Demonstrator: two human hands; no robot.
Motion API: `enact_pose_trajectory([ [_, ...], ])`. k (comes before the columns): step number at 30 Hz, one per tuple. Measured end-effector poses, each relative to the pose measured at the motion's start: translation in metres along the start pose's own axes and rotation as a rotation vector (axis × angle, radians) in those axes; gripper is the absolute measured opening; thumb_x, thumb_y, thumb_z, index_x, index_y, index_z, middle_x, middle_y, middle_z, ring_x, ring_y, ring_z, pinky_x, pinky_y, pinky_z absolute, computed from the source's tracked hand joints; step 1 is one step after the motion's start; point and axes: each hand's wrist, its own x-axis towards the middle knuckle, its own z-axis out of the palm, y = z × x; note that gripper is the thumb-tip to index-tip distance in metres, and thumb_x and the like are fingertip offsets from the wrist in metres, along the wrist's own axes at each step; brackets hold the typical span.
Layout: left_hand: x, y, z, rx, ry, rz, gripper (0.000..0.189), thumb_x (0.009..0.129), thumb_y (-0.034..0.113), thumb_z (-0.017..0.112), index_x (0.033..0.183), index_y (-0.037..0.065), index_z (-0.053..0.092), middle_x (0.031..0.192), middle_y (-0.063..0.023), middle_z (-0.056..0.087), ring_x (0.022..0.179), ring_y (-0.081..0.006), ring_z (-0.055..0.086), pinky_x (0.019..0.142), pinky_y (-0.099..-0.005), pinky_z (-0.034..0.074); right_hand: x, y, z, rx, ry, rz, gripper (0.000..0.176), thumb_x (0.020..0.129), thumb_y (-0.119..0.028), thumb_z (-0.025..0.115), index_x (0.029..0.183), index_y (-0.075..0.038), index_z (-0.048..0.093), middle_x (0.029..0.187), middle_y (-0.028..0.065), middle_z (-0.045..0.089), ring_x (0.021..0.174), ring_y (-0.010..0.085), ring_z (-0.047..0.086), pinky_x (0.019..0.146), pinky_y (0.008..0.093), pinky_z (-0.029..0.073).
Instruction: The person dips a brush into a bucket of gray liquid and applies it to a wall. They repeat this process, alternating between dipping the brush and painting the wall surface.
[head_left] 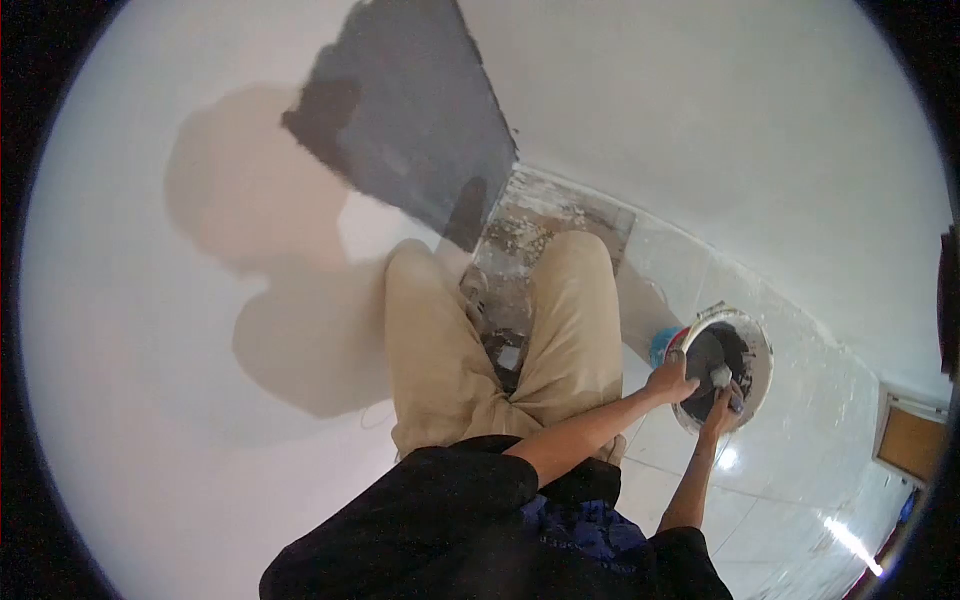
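Note:
A white bucket [762, 365] with a smeared rim stands on the floor to my right, dark grey paste-like material [735, 345] coating its inside. Over its opening, my left hand [672, 380] grips the edge of a round, flat grey piece [704, 352], thumb on top. My right hand [722, 412] is closed beside it at the near side of the bucket, around a tool with a pale, rounded end [720, 376]. The rest of that tool is hidden by my fingers and the bucket.
A dark grey coated patch [420, 110] covers part of the white wall ahead, ending at the corner. Below it lies a stained floor strip [530, 215]. A blue container [660, 345] stands against the bucket. Pale tiles [770, 480] extend right, toward a brown framed panel [912, 440].

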Motion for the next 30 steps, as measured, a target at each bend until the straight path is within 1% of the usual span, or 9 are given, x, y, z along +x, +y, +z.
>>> enact_pose_trajectory([
  [6,-0.022,0.003,-0.016,0.247,-0.178,0.104,0.078,0.074,0.037,0.064,0.127,-0.012,0.036,0.129,-0.0309,0.042,0.115,-0.0392,0.050,0.094,-0.0433,0.044,0.002,0.007,-0.003,0.226,0.123,0.155,0.029,0.091,-0.015,0.056,0.114,0.003,0.057,0.106,0.0131,0.059,0.095,0.0206,0.060,0.078,0.0275,0.052],
  [9,-0.030,-0.001,-0.026,0.355,-0.243,0.144,0.086,0.070,0.042,0.068,0.129,-0.012,0.034,0.129,-0.0292,0.043,0.117,-0.0369,0.048,0.095,-0.0424,0.043,0.001,-0.004,-0.003,0.268,0.105,0.212,0.029,0.091,-0.015,0.057,0.114,0.002,0.057,0.105,0.0123,0.059,0.092,0.0208,0.060,0.077,0.0268,0.052],
  [10,-0.025,-0.011,-0.020,0.342,-0.208,0.199,0.090,0.068,0.044,0.069,0.129,-0.012,0.033,0.130,-0.0287,0.042,0.118,-0.0363,0.047,0.097,-0.0417,0.042,0.016,0.024,-0.011,0.169,0.085,0.137,0.030,0.091,-0.016,0.057,0.115,0.002,0.057,0.105,0.0120,0.059,0.092,0.0210,0.060,0.077,0.0264,0.052],
  [13,-0.029,-0.015,-0.022,0.281,-0.218,0.327,0.100,0.067,0.047,0.071,0.134,-0.012,0.025,0.135,-0.0293,0.038,0.122,-0.0363,0.045,0.100,-0.0401,0.039,0.011,0.014,-0.005,0.309,0.104,0.129,0.030,0.092,-0.017,0.054,0.116,0.002,0.056,0.103,0.0122,0.059,0.091,0.0205,0.060,0.078,0.0270,0.051],
  [15,-0.014,-0.020,-0.007,0.452,-0.220,0.246,0.105,0.067,0.048,0.070,0.137,-0.012,0.019,0.138,-0.0297,0.033,0.125,-0.0361,0.041,0.102,-0.0390,0.038,0.018,0.013,-0.008,0.131,0.043,0.115,0.030,0.092,-0.017,0.054,0.116,0.001,0.056,0.108,0.0119,0.057,0.094,0.0201,0.059,0.081,0.0282,0.050],
  [16,-0.020,-0.012,-0.015,0.442,-0.259,0.223,0.106,0.067,0.049,0.069,0.138,-0.011,0.018,0.139,-0.0299,0.031,0.126,-0.0359,0.039,0.103,-0.0384,0.037,0.024,0.037,-0.014,-0.040,0.015,-0.172,0.030,0.092,-0.017,0.055,0.116,0.002,0.056,0.107,0.0115,0.058,0.094,0.0200,0.059,0.079,0.0273,0.051],
  [21,-0.026,-0.008,-0.013,0.452,-0.335,0.166,0.104,0.067,0.050,0.067,0.138,-0.010,0.019,0.142,-0.0286,0.028,0.129,-0.0345,0.036,0.105,-0.0375,0.035,0.009,-0.008,-0.004,-0.036,0.175,0.189,0.033,0.089,-0.017,0.059,0.117,0.001,0.056,0.107,0.0114,0.058,0.091,0.0193,0.059,0.078,0.0266,0.051],
  [29,-0.034,-0.005,-0.014,0.510,-0.276,0.199,0.103,0.066,0.049,0.068,0.140,-0.006,0.021,0.141,-0.0267,0.030,0.124,-0.0354,0.042,0.101,-0.0410,0.039,0.017,0.014,0.002,0.433,0.260,0.268,0.033,0.089,-0.015,0.059,0.116,0.003,0.055,0.110,0.0121,0.057,0.094,0.0199,0.059,0.078,0.0271,0.052],
  [30,-0.028,-0.011,-0.012,0.506,-0.277,0.211,0.102,0.066,0.048,0.068,0.140,-0.004,0.022,0.139,-0.0264,0.033,0.122,-0.0356,0.044,0.100,-0.0424,0.039,0.027,0.029,0.005,0.477,0.209,0.195,0.034,0.089,-0.016,0.060,0.116,0.004,0.055,0.112,0.0130,0.056,0.096,0.0204,0.058,0.079,0.0279,0.052],
])
